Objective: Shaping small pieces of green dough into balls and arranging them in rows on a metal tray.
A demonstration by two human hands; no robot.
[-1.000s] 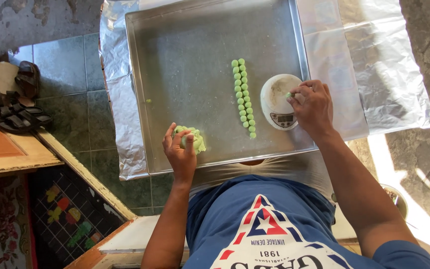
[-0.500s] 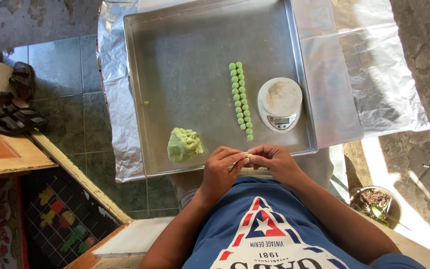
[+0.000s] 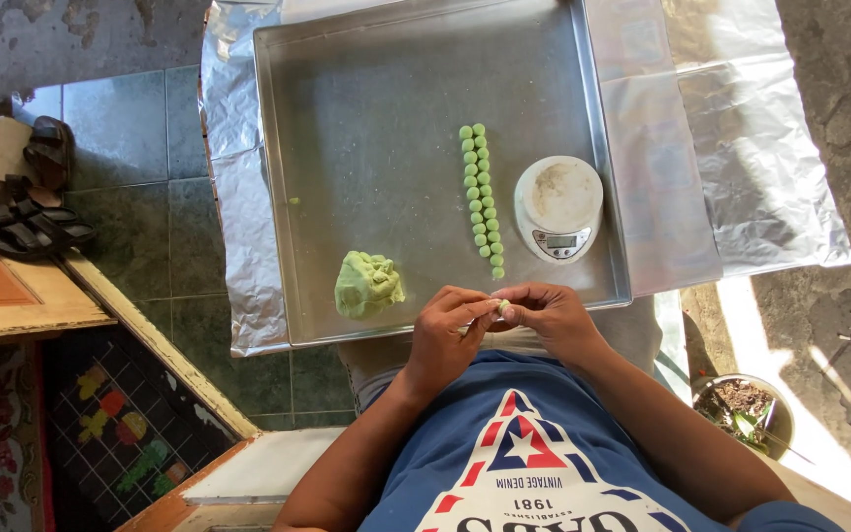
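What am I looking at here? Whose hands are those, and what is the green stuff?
The picture comes from a camera worn on a person's head, looking down, so you see that person's own two hands. The left hand and right hand meet at the near edge of a big metal tray, and their fingers pinch a tiny bit of green dough. On the tray lie a lump of green dough, two rows of little green balls and a small round kitchen scale. Shiny foil is spread underneath.

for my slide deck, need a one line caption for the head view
Both hands, left hand and right hand, pinch a small green dough piece over a metal tray holding a dough lump, pellet rows and a scale.
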